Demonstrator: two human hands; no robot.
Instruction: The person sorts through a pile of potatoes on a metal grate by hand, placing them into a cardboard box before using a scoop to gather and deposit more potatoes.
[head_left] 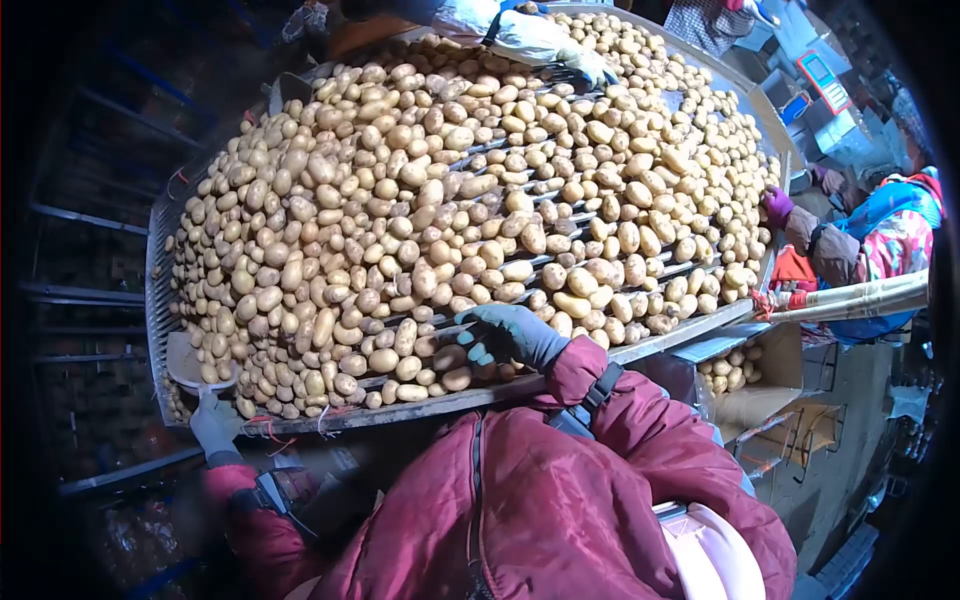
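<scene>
A great spread of potatoes (330, 230) covers the slatted sorting table (480, 395) in front of me. My right hand (520, 335), in a grey glove with teal fingertips, reaches over the near edge. Its fingers are curved and apart, low over the potatoes and dark slats, with no potato visibly gripped. At the near left corner, my left hand (213, 428), also gloved, is closed at the rim of a white plastic tub (187, 362). The tub lies tilted among the potatoes, and part of my left fingers is hidden behind its rim.
Across the table, a co-worker's gloved hand (590, 65) rests on potatoes. Another person's purple-gloved hand (777, 205) is at the right edge. A cardboard box (775, 365) with potatoes stands below the right edge, near a wrapped pole (850, 298). Metal bars (90, 218) lie left.
</scene>
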